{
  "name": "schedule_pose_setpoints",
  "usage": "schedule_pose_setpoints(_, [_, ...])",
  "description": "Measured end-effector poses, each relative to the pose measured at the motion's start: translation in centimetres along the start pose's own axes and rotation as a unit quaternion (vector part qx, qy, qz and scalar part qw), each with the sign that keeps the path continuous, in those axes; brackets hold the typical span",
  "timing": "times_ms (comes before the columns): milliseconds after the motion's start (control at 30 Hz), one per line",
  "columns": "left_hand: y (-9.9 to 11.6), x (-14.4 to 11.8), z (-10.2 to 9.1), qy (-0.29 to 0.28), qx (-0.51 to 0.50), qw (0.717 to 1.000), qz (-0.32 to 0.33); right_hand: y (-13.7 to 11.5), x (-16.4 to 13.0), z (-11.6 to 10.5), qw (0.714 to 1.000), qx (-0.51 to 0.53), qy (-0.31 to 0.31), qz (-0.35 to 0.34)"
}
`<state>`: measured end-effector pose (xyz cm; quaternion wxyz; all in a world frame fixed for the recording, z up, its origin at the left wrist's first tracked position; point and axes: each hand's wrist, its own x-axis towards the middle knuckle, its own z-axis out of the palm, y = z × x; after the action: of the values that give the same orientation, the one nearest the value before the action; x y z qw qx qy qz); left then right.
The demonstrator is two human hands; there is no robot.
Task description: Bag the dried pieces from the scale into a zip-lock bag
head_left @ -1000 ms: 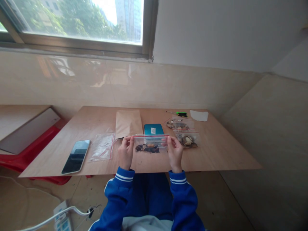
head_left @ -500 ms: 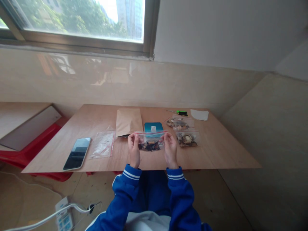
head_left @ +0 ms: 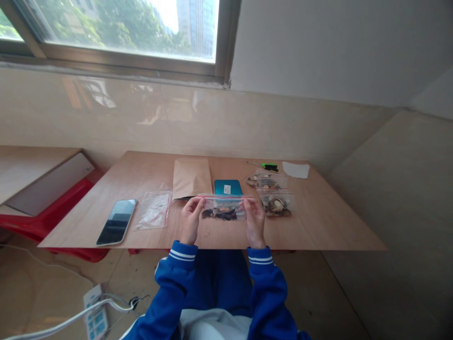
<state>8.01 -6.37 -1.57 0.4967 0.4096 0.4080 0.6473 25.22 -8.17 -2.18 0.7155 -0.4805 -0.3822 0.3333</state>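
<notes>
In the head view, the left hand [head_left: 190, 221] pinches the upper left corner of a small zip bag [head_left: 231, 206] between thumb and fingers, while the right hand [head_left: 254, 222] grips its upper right corner the same way, so that the bag is stretched between the two hands with its red seal strip running along the top. Dark, shrivelled pieces [head_left: 219, 214] lie inside it, low down between the hands; whether its bottom edge touches the table [head_left: 318, 224] cannot be told. Just beyond the held bag sits a blue box [head_left: 227, 187] with a white label, and beyond the left hand lies a brown paper envelope [head_left: 192, 177]. To the left of the left hand are flat clear bags [head_left: 153, 210] with red edges, and farther out on that side a phone [head_left: 116, 223] lies face up. Near the right hand, on its outer side, is a filled bag [head_left: 278, 206] of dried-looking pieces, with more bagged pieces [head_left: 268, 181] just past it. Farther beyond the right hand lie green-and-black handled tools [head_left: 269, 166] and, to their right, a white sheet [head_left: 296, 170]
</notes>
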Motion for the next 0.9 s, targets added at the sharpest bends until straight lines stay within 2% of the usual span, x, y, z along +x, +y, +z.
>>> schedule_pose_setpoints(267, [0.8, -0.1, 0.5, 0.026, 0.022, 0.999, 0.032, -0.2, -0.1, 0.7, 0.998, 0.033, 0.048, -0.007])
schedule_pose_setpoints(367, [0.9, -0.3, 0.8, 0.001, -0.007, 1.0, 0.02, -0.5, -0.2, 0.6, 0.997, 0.064, 0.042, 0.027])
schedule_pose_setpoints(467, [0.9, -0.4, 0.8, -0.046, -0.064, 0.997, -0.025, -0.6, -0.3, 0.5, 0.994, 0.083, -0.005, 0.067])
schedule_pose_setpoints(533, [0.9, -0.4, 0.7, -0.066, -0.074, 0.994, -0.038, -0.5, -0.3, 0.4, 0.994, 0.07, -0.046, 0.069])
schedule_pose_setpoints(600, [0.9, -0.4, 0.4, -0.071, -0.056, 0.995, -0.028, -0.3, -0.4, 0.4, 0.996, 0.045, -0.061, 0.053])
schedule_pose_setpoints(767, [1.2, -0.5, 0.0, -0.067, -0.009, 0.998, 0.005, 0.1, -0.3, 0.4, 0.999, -0.009, -0.029, 0.023])
schedule_pose_setpoints(900, [1.4, -0.5, -0.1, -0.033, 0.028, 0.999, 0.033, -0.5, -0.3, 0.3, 0.998, -0.051, -0.021, 0.018])
